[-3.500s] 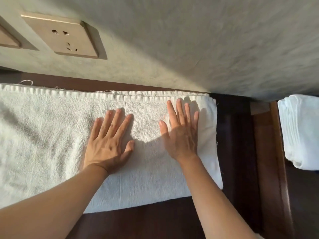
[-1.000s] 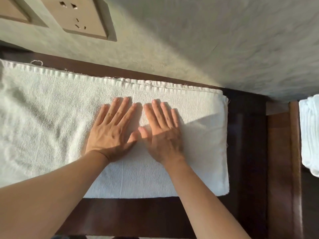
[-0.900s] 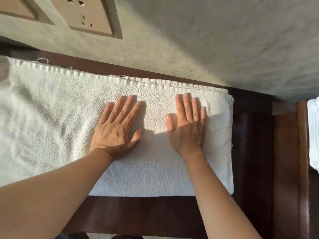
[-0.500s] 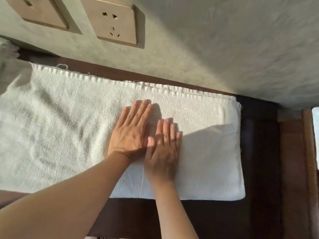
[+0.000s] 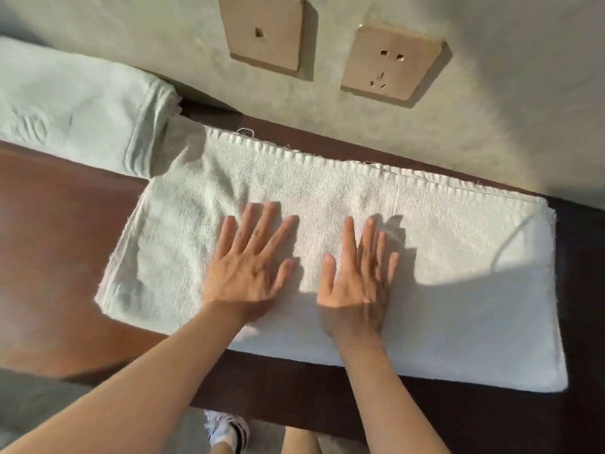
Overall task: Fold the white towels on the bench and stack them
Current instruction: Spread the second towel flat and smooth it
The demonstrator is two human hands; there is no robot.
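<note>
Both hands, left hand (image 5: 247, 268) and right hand (image 5: 357, 280), press flat with fingers straight mid-towel (image 5: 458, 257); its long axis runs left-right, ends equally reachable.

Worn on the head, looking steeply down, close over the desk (image 5: 59, 244) toward the wall (image 5: 507, 109) behind.

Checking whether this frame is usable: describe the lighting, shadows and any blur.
Head view: warm low sunlight rakes across the towel and the wall; the right hand throws a hard shadow to its right, the left hand a narrower one, both slightly motion-blurred; the pile of towels at far left sits in cool shade; wide-angle distortion bends the bench edge.
</note>
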